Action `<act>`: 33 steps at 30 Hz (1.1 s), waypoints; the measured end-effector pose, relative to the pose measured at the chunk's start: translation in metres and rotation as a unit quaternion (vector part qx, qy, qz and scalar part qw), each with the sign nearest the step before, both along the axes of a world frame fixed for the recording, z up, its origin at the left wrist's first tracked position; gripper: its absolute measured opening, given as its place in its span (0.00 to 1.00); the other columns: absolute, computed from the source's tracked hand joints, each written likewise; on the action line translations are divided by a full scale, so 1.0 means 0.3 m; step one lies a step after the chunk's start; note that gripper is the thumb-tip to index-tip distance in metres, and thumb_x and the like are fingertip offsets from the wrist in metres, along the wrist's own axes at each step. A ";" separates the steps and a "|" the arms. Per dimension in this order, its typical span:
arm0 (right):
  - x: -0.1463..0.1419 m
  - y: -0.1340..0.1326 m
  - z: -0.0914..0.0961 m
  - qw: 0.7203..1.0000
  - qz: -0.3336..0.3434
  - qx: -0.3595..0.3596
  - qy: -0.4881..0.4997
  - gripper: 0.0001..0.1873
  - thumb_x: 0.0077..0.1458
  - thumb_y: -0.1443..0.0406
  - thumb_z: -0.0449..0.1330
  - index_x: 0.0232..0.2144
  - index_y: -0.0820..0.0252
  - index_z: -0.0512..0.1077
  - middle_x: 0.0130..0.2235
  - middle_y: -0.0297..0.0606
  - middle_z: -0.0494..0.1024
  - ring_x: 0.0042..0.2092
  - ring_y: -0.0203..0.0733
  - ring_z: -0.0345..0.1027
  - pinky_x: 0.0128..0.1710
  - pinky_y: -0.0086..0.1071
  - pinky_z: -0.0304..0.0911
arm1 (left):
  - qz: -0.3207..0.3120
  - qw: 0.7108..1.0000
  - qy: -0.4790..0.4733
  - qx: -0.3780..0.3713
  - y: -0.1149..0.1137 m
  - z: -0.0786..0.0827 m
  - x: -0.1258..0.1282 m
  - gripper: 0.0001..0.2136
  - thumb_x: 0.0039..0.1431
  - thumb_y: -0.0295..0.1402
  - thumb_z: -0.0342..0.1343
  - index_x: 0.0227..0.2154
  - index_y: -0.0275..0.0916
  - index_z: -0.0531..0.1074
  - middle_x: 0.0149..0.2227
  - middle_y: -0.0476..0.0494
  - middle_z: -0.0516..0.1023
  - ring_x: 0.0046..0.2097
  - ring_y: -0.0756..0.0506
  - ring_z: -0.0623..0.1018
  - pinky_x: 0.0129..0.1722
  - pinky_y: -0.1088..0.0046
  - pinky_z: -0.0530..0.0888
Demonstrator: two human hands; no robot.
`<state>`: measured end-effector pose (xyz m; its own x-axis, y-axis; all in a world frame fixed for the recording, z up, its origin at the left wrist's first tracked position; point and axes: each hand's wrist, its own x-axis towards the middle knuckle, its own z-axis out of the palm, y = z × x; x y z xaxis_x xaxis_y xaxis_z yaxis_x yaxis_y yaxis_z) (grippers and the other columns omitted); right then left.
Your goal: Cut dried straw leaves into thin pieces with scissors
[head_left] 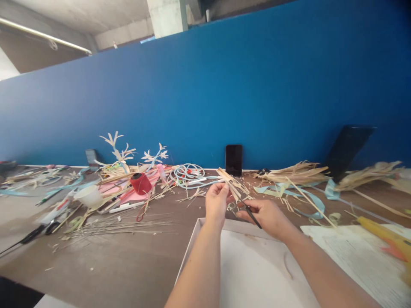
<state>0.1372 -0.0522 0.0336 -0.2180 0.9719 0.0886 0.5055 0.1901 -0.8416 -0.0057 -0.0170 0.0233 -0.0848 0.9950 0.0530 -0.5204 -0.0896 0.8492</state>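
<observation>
White card tray (192, 239) lies nearest on the brown tabletop (128, 265), both forearms crossing above it; past its far rim the left hand (216, 203) pinches a straw bundle (229, 182) between thumb and fingertips; the right hand (268, 216) is closed round a thin dark tool (252, 216), its kind not discernible. The bundle rises up and right of the left hand, which is the nearer; its long axis slants from upper left to lower right, the lower end just beside the tool's tip; strips pale tan, dry, frayed and splayed. Farther off: red thread spool (140, 183) and white cup (88, 196) to the left; a dark phone (233, 159) propped against the blue partition (257, 85).
</observation>
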 end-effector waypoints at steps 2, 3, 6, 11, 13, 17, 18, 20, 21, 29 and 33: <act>0.001 -0.001 -0.001 1.000 0.003 0.008 -0.008 0.16 0.42 0.54 0.62 0.30 0.59 0.77 0.19 0.28 0.64 0.24 0.34 0.53 0.23 0.26 0.49 | -0.007 1.000 -0.001 0.001 -0.001 0.000 0.001 0.10 0.46 0.35 0.59 0.27 0.34 0.66 0.28 0.45 0.74 0.30 0.50 0.75 0.34 0.71 0.73; 0.001 0.000 -0.002 1.000 0.002 0.011 -0.008 0.17 0.42 0.54 0.62 0.31 0.59 0.77 0.19 0.28 0.64 0.24 0.34 0.54 0.24 0.26 0.50 | -0.010 1.000 0.000 0.002 -0.002 0.000 0.001 0.10 0.46 0.35 0.59 0.27 0.34 0.66 0.28 0.45 0.74 0.31 0.50 0.75 0.35 0.70 0.73; 0.000 0.002 -0.008 1.000 0.002 0.009 0.004 0.19 0.42 0.53 0.61 0.32 0.60 0.77 0.23 0.31 0.69 0.26 0.37 0.58 0.25 0.27 0.53 | -0.020 1.000 -0.001 0.001 -0.001 -0.001 0.003 0.10 0.46 0.34 0.59 0.27 0.34 0.66 0.28 0.45 0.74 0.31 0.50 0.75 0.36 0.69 0.73; 0.002 0.007 -0.021 1.000 0.005 -0.001 0.016 0.18 0.42 0.54 0.62 0.34 0.59 0.77 0.23 0.31 0.70 0.26 0.36 0.58 0.25 0.27 0.53 | -0.024 1.000 -0.003 0.003 0.003 -0.004 0.001 0.10 0.46 0.35 0.59 0.27 0.34 0.66 0.28 0.46 0.74 0.30 0.50 0.75 0.34 0.72 0.72; 0.004 0.009 -0.027 1.000 0.005 -0.003 0.017 0.18 0.43 0.55 0.61 0.35 0.59 0.77 0.23 0.31 0.70 0.26 0.36 0.57 0.25 0.27 0.53 | -0.024 1.000 0.001 0.003 0.003 -0.004 0.000 0.10 0.46 0.35 0.59 0.27 0.34 0.66 0.27 0.46 0.74 0.29 0.51 0.75 0.33 0.73 0.72; 0.006 0.015 -0.035 0.999 0.009 -0.015 0.032 0.19 0.43 0.55 0.62 0.36 0.60 0.76 0.22 0.31 0.68 0.25 0.34 0.55 0.23 0.27 0.51 | -0.028 1.000 0.007 0.009 0.003 -0.004 -0.002 0.10 0.47 0.35 0.58 0.27 0.33 0.66 0.28 0.46 0.74 0.30 0.51 0.75 0.32 0.74 0.72; 0.005 0.016 -0.036 0.999 0.010 -0.022 0.036 0.19 0.43 0.55 0.62 0.36 0.60 0.76 0.22 0.30 0.67 0.24 0.34 0.53 0.23 0.27 0.50 | -0.030 0.999 0.009 0.011 0.003 -0.004 -0.001 0.10 0.47 0.35 0.58 0.27 0.33 0.66 0.28 0.45 0.74 0.30 0.51 0.75 0.33 0.73 0.72; 0.002 0.016 -0.036 0.998 0.015 -0.038 0.049 0.19 0.42 0.56 0.63 0.36 0.60 0.76 0.20 0.29 0.65 0.23 0.33 0.51 0.22 0.27 0.49 | -0.028 0.999 0.017 0.011 0.005 -0.005 0.000 0.10 0.47 0.36 0.58 0.28 0.34 0.67 0.29 0.45 0.74 0.30 0.50 0.75 0.34 0.72 0.72; 0.000 0.016 -0.036 0.997 0.019 -0.049 0.059 0.19 0.42 0.56 0.63 0.36 0.61 0.76 0.20 0.29 0.64 0.23 0.32 0.50 0.22 0.27 0.48 | -0.023 0.999 0.023 0.010 0.006 -0.005 0.000 0.10 0.47 0.36 0.58 0.28 0.34 0.67 0.29 0.45 0.74 0.30 0.50 0.74 0.34 0.72 0.72; 0.031 0.009 -0.010 0.989 0.042 -0.126 0.071 0.20 0.41 0.55 0.64 0.35 0.63 0.75 0.18 0.29 0.63 0.23 0.32 0.53 0.23 0.27 0.52 | 0.052 0.996 0.073 0.012 0.019 0.008 -0.025 0.09 0.47 0.35 0.57 0.27 0.35 0.67 0.29 0.44 0.75 0.29 0.51 0.74 0.31 0.73 0.71; 0.063 0.010 0.005 0.987 0.052 -0.145 0.055 0.21 0.39 0.53 0.65 0.33 0.62 0.75 0.18 0.29 0.64 0.22 0.32 0.54 0.23 0.28 0.53 | 0.064 0.995 0.076 0.007 0.027 0.009 -0.039 0.09 0.46 0.34 0.58 0.29 0.34 0.68 0.27 0.45 0.75 0.28 0.51 0.74 0.30 0.74 0.70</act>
<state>0.1559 -0.0491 0.0351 -0.3219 0.9329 -0.1613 0.3992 -0.0208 -0.9166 -0.0173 -0.0088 0.0261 -0.2012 0.9756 0.0878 -0.3693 -0.1586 0.9157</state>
